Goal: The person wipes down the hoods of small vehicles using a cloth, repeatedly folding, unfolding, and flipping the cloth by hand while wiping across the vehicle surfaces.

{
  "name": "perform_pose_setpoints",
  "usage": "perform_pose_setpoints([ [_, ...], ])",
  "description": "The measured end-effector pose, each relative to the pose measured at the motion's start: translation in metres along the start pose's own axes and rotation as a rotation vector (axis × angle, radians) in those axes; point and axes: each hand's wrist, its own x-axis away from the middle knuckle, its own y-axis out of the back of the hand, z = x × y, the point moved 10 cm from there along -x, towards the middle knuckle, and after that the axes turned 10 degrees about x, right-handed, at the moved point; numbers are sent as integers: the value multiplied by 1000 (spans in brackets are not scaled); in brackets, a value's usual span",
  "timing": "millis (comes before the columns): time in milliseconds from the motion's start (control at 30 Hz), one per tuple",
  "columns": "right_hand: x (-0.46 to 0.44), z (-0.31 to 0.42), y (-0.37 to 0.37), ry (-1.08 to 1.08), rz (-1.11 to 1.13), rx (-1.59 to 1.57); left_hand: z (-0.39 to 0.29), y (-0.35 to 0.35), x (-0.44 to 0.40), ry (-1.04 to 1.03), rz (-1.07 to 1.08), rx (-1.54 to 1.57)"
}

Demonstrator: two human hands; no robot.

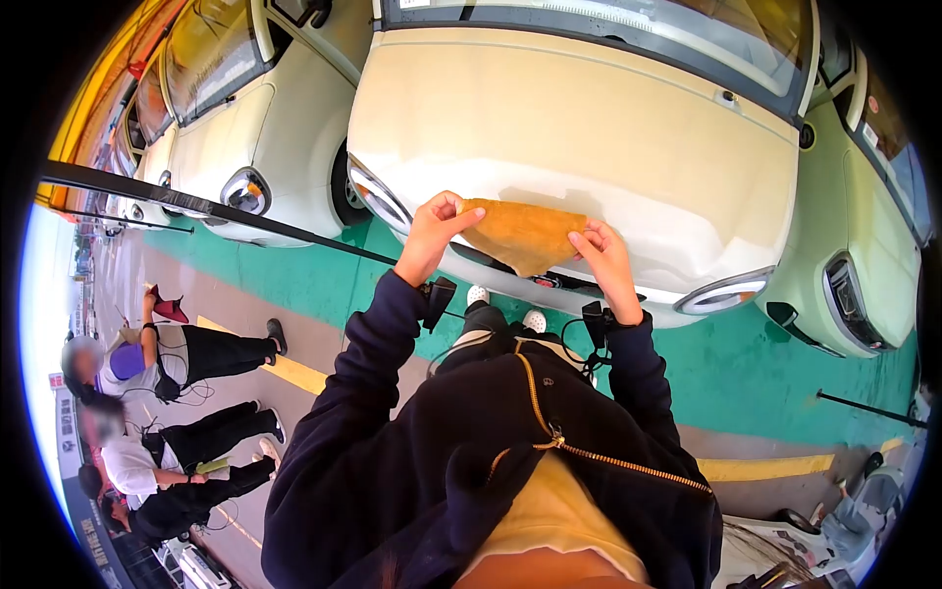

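A mustard-yellow cloth (525,234) is stretched between my two hands, in front of the cream car's hood (569,118). My left hand (432,234) pinches its left corner between thumb and fingers. At the cloth's right end, my right hand (603,260) grips the other corner. The cloth's lower edge hangs down to a blunt point over the car's front grille area. Dark devices are strapped at both wrists.
Another cream car (221,137) stands at the left and a pale green car (854,226) at the right. A black bar (216,208) crosses from the left towards my left wrist. Several people are at the lower left, one holding a dark red cloth (169,306). Another person crouches at the lower right.
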Motion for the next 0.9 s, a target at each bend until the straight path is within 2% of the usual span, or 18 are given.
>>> perform_pose_setpoints([
  [67,-25,36,13,169,13,95,-29,-21,-14,-30,74,-178],
  [133,-46,107,30,389,-73,162,-69,-45,-40,-138,152,-263],
  [200,-54,183,41,581,-122,204,-117,-73,-61,-268,174,-309],
  [233,-54,207,49,595,-138,198,-142,-94,-62,-326,187,-300],
  [300,-43,254,55,770,-161,296,-178,-124,-61,-446,245,-338],
  [400,-29,251,69,759,-252,418,-172,-131,-67,-532,274,-510],
  [467,-22,222,72,751,-343,604,-133,-120,-72,-652,266,-822],
  [533,-22,167,76,636,-335,620,-80,-106,-62,-517,265,-959],
  [600,-27,102,73,531,-261,831,-27,-75,-56,-520,191,-1063],
  [633,-23,75,66,420,-139,864,-9,-70,-53,-421,211,-1012],
  [667,-21,67,69,413,-146,867,-2,-69,-54,-419,220,-1008],
  [733,0,72,63,568,-197,1105,16,-76,-48,-418,260,-1027],
  [800,7,79,65,516,-170,1118,32,-92,-54,-369,296,-988],
  [900,9,88,58,494,-184,1235,53,-127,-60,-539,319,-1064],
])
